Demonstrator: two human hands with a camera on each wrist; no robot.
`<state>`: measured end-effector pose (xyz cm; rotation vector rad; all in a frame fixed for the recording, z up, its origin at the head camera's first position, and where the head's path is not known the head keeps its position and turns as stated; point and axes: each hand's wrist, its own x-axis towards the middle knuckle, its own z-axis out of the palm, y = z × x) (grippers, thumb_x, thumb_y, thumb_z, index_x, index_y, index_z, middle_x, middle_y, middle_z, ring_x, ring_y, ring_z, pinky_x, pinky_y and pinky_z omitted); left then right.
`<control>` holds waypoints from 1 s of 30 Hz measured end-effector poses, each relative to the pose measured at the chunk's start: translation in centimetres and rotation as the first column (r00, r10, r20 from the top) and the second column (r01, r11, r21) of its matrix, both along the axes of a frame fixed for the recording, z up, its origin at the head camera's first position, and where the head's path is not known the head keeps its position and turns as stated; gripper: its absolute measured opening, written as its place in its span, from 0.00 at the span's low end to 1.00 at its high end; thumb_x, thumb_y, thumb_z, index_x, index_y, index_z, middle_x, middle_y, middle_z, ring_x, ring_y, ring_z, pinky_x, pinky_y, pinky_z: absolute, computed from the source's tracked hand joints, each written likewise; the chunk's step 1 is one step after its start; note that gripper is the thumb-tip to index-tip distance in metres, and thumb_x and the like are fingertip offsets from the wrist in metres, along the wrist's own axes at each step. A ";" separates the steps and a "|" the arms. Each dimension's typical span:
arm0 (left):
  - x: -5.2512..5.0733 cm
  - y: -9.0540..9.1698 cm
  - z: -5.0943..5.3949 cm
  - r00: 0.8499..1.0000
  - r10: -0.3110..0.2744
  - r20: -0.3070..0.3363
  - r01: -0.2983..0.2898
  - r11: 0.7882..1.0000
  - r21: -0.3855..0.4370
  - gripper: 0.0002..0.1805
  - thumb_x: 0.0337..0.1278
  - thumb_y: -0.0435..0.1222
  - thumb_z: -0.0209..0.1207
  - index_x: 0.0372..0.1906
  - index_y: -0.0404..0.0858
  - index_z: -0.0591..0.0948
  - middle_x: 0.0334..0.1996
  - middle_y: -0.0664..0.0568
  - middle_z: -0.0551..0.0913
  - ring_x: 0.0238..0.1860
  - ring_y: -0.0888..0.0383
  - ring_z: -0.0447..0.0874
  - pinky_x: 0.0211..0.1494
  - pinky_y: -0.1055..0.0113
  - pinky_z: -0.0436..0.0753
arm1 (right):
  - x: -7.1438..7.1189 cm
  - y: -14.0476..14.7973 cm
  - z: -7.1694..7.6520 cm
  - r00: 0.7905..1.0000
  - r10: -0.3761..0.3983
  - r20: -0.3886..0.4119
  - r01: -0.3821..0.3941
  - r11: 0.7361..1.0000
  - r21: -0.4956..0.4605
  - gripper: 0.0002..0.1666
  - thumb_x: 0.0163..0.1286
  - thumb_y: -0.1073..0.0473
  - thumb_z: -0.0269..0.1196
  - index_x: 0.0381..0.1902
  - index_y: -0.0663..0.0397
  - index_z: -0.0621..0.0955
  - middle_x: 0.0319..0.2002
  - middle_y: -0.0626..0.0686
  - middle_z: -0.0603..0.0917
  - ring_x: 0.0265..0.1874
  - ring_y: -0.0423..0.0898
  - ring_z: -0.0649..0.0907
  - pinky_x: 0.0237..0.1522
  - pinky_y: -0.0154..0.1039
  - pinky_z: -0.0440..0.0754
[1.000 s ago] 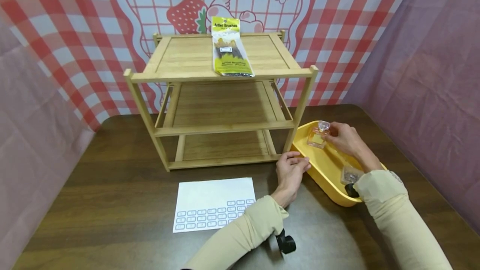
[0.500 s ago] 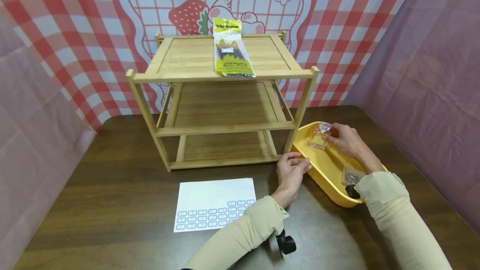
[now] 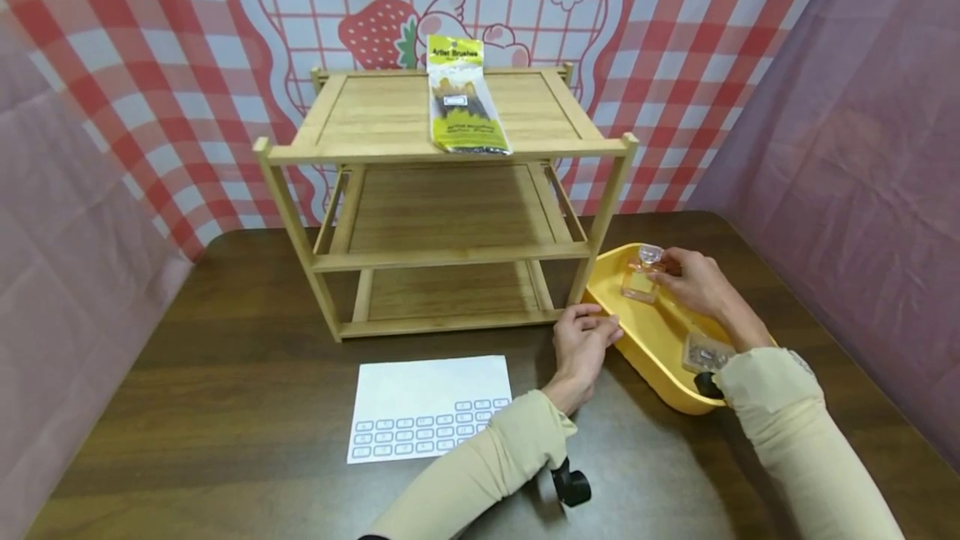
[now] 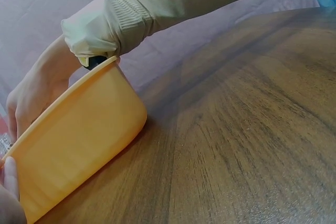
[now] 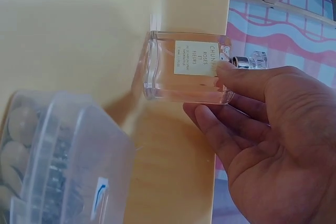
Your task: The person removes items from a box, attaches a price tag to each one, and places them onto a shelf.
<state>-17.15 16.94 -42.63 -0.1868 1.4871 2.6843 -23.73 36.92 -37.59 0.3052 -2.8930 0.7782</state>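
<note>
A clear perfume bottle [image 3: 640, 282] with pinkish liquid, a pale label and a faceted clear cap stands upright in the yellow plastic bin [image 3: 648, 365]. My right hand [image 3: 697, 280] pinches it near its neck, thumb across the label's edge in the right wrist view, where the bottle [image 5: 191, 69] appears sideways. My left hand [image 3: 581, 352] holds the bin's near left rim between thumb and fingers; only part of this hand [image 4: 9, 195] shows in the left wrist view. A translucent plastic box [image 5: 73, 161] with small round items inside lies in the bin, near my right wrist.
A three-tier wooden rack [image 3: 450, 252] stands left of the bin, close to it. On its top shelf lies a packet of artist brushes [image 3: 465, 111]. A white sheet of printed labels [image 3: 431, 386] lies on the brown table [image 3: 247, 407] before the rack.
The perfume bottle and my right hand have shifted slightly to the right within the bin. My left hand has stayed on the rim.
</note>
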 end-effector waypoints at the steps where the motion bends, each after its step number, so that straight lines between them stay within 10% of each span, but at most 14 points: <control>1: 0.0 0.0 0.0 1.000 -0.002 0.000 0.002 1.000 -0.001 0.13 0.56 0.17 0.65 0.45 0.27 0.80 0.30 0.45 0.81 0.26 0.58 0.84 0.40 0.65 0.89 | 0.1 0.1 0.0 1.000 -0.001 0.001 0.001 1.000 -0.001 0.16 0.74 0.64 0.65 0.48 0.76 0.79 0.42 0.72 0.85 0.43 0.66 0.84 0.43 0.58 0.83; 30: 0.0 -0.1 -0.1 1.000 -0.007 -0.004 0.007 1.000 0.007 0.13 0.54 0.17 0.65 0.43 0.29 0.80 0.28 0.46 0.80 0.26 0.58 0.83 0.40 0.64 0.90 | 2.5 -0.8 4.2 0.993 -0.014 -0.117 0.013 1.000 -0.012 0.16 0.76 0.62 0.64 0.50 0.73 0.79 0.44 0.71 0.85 0.44 0.67 0.85 0.48 0.63 0.82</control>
